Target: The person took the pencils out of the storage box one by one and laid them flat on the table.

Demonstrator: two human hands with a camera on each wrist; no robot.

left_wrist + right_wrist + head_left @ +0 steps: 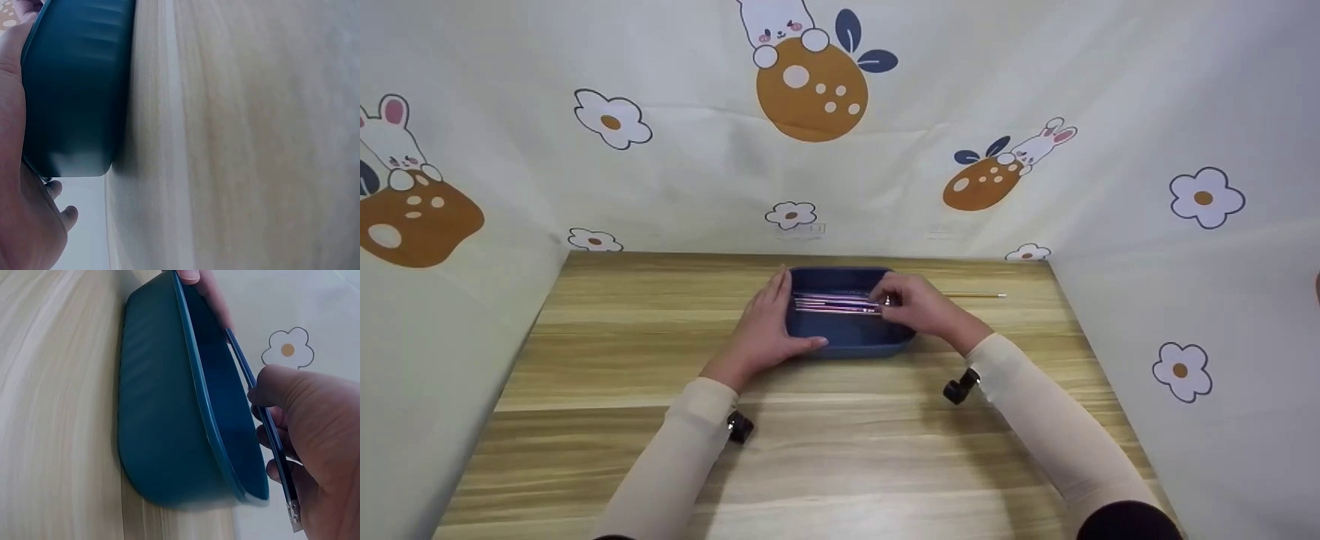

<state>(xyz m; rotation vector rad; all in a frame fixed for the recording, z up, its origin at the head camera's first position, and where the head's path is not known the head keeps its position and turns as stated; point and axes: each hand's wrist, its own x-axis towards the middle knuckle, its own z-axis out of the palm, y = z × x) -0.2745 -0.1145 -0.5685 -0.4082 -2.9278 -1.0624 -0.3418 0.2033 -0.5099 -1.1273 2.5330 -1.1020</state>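
Observation:
A dark blue plastic box (851, 351) stands on the wooden table. My left hand (765, 322) holds its left end, thumb on the near rim and fingers along the far left side; in the left wrist view this hand (14, 157) reaches round the box (79, 95). Several slim pencils (832, 304) lie side by side within the box's outline. Over the right end, my right hand (915, 304) pinches a pencil; the right wrist view shows this dark pencil (273, 433), its metal band and eraser past the fingers of the hand (326, 433).
A yellow stick, likely a pencil, (975, 295) with a pale tip lies right of the box, partly behind my right wrist. Pale cloth (697, 180) printed with rabbits and flowers hangs along the table's back and sides. Each wrist carries a small black camera (958, 390).

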